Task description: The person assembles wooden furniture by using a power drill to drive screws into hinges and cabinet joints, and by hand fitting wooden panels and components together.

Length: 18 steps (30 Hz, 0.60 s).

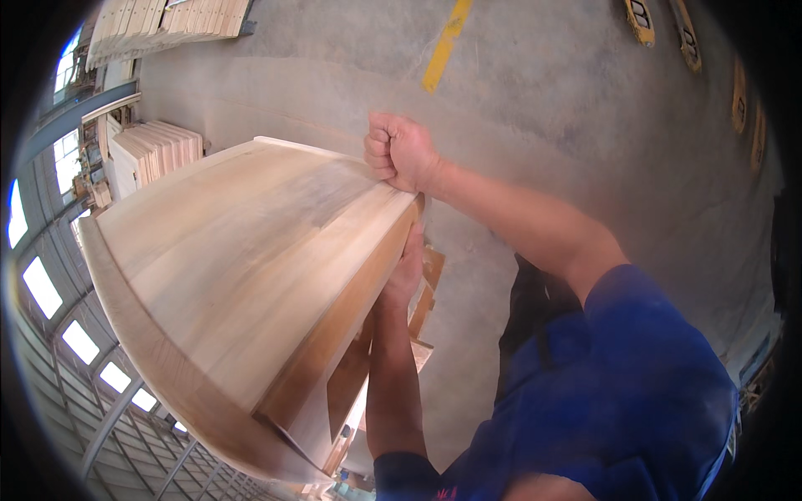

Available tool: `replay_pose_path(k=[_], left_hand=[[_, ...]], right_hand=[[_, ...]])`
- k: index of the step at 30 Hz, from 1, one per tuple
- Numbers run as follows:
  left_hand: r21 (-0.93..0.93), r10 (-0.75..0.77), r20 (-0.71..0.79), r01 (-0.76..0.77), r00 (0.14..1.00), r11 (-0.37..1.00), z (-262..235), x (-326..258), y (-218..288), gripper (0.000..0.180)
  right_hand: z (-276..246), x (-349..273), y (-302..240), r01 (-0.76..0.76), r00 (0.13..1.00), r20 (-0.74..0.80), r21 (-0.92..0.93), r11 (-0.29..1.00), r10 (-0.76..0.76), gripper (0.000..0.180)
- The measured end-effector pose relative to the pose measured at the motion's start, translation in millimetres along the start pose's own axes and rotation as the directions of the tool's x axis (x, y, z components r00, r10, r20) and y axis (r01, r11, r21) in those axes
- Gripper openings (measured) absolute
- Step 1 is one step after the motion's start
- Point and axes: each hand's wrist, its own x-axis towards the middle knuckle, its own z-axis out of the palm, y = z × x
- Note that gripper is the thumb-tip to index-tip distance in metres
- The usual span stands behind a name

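Note:
A large pale wooden cabinet [242, 242] fills the left half of the view, its broad planked side facing up and a thicker curved trim board [159, 351] along its far left. My right hand [401, 153] is curled in a fist at the corner of the planked side, touching or just above its edge; nothing shows in it. Below that corner, my left hand [407, 271] grips the darker front rail [342, 317]. Its fingers are partly hidden by the wood. Part of the cabinet's interior shows beside my left forearm.
Stacked wooden panels [159, 150] stand beyond the cabinet, with another stack [167, 25] at the upper left. A yellow stripe [445, 46] marks the concrete floor [535, 92]. Yellow-tipped long pieces [642, 23] lie at the upper right. Brown pieces [426, 292] sit beside my left hand.

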Motion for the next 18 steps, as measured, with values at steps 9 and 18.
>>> replay_pose_path(k=[9,18], left_hand=[[-0.021,0.022,0.044,-0.021,0.999,1.0,0.1,0.8,-6.7,0.045],[-0.166,0.008,-0.033,-0.013,0.999,0.986,0.9,-6.4,-13.2,0.05]], right_hand=[[3.0,4.4,2.3,-0.039,0.999,-0.038,-0.058,0.998,0.036,0.039],[-21.5,-59.8,-5.8,0.073,0.974,-0.144,-0.529,0.845,-0.175,0.033]])
